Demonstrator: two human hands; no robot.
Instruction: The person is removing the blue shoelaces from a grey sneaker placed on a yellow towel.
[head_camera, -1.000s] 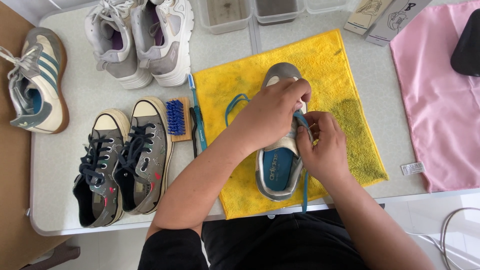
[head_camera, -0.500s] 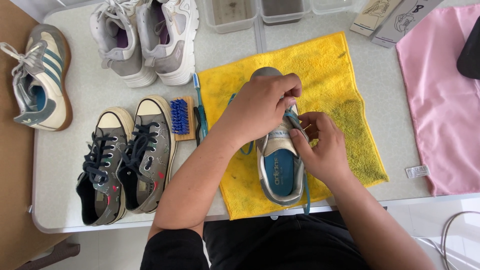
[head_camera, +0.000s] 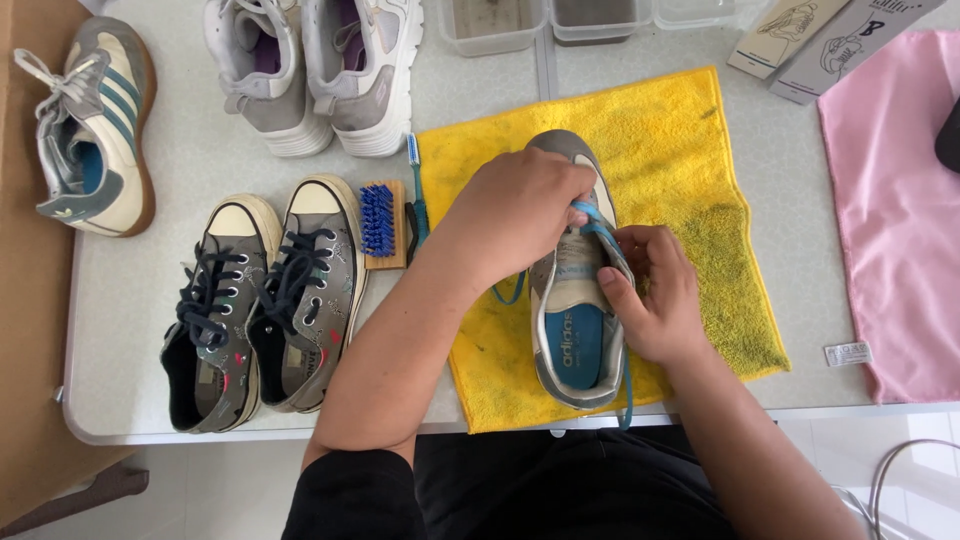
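Pinched between both hands, a blue lace is drawn across the tongue of a grey sneaker with a blue insole, which lies toe toward 12 o'clock on a yellow cloth at the middle of the pale table. At the shoe's 9 o'clock side the left hand curls over the upper, fingers pressed together on the lace; at its 3 o'clock side the right hand pinches the lace near the eyelets, thumb against the shoe's edge. A loose lace end trails off the cloth at 6 o'clock. A wooden brush with blue bristles and a blue toothbrush lie at 9 o'clock, just beside the cloth. Further toward 9 o'clock sit 2 grey canvas shoes with dark laces. At 11 o'clock stand 2 white chunky trainers, and 1 cream striped sneaker rests off the table's far 9 o'clock edge. A pink cloth lies at 3 o'clock.
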